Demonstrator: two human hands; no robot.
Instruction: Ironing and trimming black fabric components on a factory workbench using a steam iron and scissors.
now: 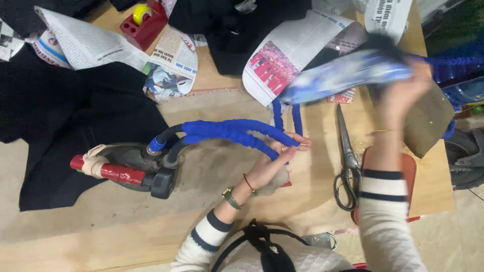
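Observation:
My left hand [276, 160] lies palm-up in the middle of the table, its fingers curled around a blue fabric-covered hose [232, 132]. That hose runs left to a steam iron [132, 168] with a red-taped handle, lying on the padded board. My right hand [403, 93] is raised at the upper right and grips a blurred blue-and-white folded cloth [343, 75], which is stretched out to the left above the table.
Long scissors [347, 161] lie between my forearms. Black garments [75, 111] cover the left side. Newspaper sheets [287, 50] and more black cloth lie at the back. A red tape dispenser [143, 22] stands at the upper left. A brown pad [428, 126] sits at the right edge.

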